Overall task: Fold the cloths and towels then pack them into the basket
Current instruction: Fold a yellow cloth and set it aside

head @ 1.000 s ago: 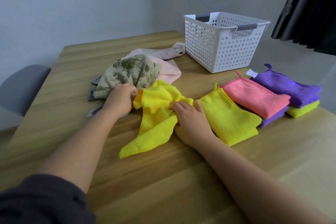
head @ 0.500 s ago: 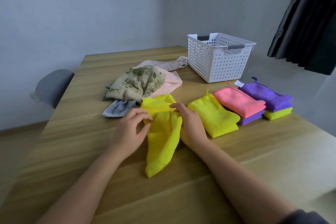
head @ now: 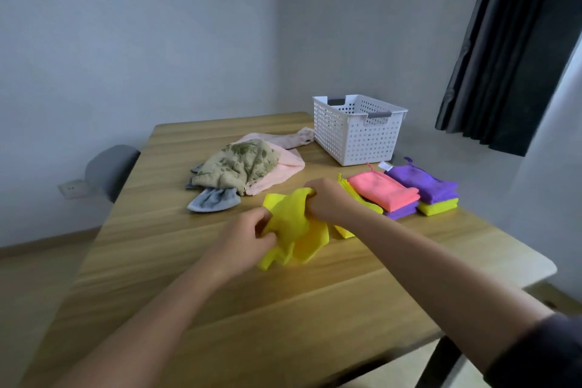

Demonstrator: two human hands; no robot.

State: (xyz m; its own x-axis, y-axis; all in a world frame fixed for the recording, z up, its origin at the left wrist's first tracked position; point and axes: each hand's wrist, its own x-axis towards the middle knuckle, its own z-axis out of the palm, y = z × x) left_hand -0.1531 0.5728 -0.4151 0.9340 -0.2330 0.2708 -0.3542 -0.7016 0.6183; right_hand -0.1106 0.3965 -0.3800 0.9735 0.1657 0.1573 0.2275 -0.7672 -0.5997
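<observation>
left hand [head: 242,238] grip: pinching yellow cloth [head: 294,230] | right hand [head: 324,200] grip: same cloth, bunched | risk: uneven corners (limp fabric) give a crooked fold

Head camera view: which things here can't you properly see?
Basket inside: its white wall hides the floor, head view.
Folded yellow cloth: mostly behind the right hand.
Grey-blue cloth: partly under the floral towel.
Left hand fingertips: buried in the loose yellow cloth.
</observation>
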